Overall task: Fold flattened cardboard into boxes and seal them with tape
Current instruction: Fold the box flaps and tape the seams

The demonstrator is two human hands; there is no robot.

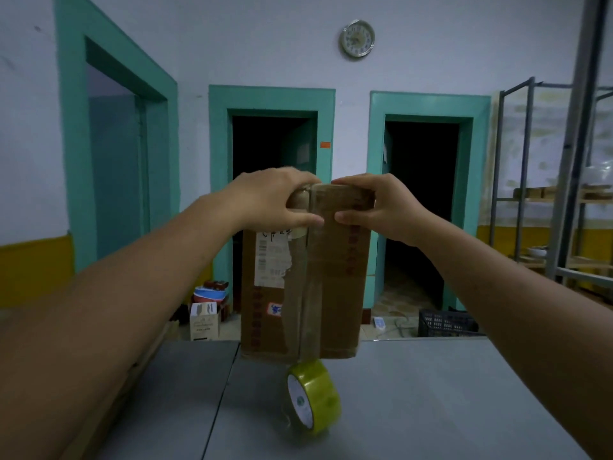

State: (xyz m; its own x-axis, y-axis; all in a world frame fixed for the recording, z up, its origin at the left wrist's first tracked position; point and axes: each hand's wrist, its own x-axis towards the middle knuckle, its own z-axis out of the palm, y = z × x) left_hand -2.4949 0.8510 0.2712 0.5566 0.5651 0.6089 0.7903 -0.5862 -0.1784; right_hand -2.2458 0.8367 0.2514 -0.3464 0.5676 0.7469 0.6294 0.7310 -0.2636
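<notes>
1. A brown cardboard box (318, 293) is seen standing upright, taller than it is wide, at the middle of the view. Its lower edge rests on the far part of the grey desk (431, 393).
2. The near face is worn and creased. A glossy strip of tape (306, 277) runs down the middle seam from top to bottom.
3. A white shipping label (272, 260), partly torn and printed with barcodes, is stuck at the box's 10 o'clock. A small sticker with blue print (274, 308) lies at its 7 o'clock. Columns of red print run down the left and right margins.
4. The upper left corner is gripped by the left hand (272, 200), its fingers (298, 175) curled over the top and the thumb pressed on the near face.
5. The upper right corner is gripped by the right hand (381, 207) in the same way, its fingers (351, 216) clamped on the cardboard. The two thumbs nearly meet at the seam.
6. At 6 o'clock of the box, just beside its lower edge, a yellow-green tape roll (315, 396) with a white core stands on its rim on the desk. Whether a strip joins it to the box cannot be told.
7. Behind, teal-framed doorways (272, 97) are seen. A wall clock (357, 38) hangs at 12 o'clock, a metal rack (527, 194) stands at 3 o'clock, a dark crate (444, 323) lies at 4 o'clock and a small white carton (204, 322) at 8 o'clock.
</notes>
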